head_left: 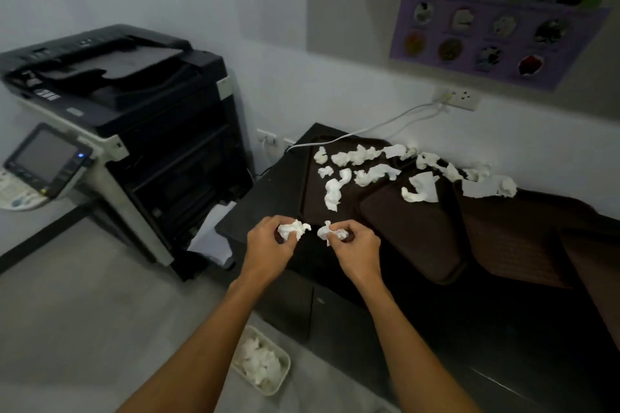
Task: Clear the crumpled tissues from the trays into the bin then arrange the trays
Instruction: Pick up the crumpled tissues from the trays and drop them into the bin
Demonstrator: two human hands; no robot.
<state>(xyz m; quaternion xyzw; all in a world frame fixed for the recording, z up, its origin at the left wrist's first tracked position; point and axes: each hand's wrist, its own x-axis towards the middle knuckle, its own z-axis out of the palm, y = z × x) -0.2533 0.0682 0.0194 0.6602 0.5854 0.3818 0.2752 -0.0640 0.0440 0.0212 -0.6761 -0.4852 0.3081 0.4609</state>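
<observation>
My left hand [268, 246] grips a crumpled tissue [293, 230], my right hand [357, 250] a second tissue [330, 232]. Both sit at the bench [261, 211] edge, ready, I judge, for the bin [287, 367] below.

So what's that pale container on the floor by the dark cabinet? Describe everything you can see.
The bin is a pale, shallow tub with rounded corners, plastic by its look. It sits on the grey floor at the foot of the dark cabinet, open-topped, with crumpled white tissues piled inside. The left forearm hides its left side.
</observation>
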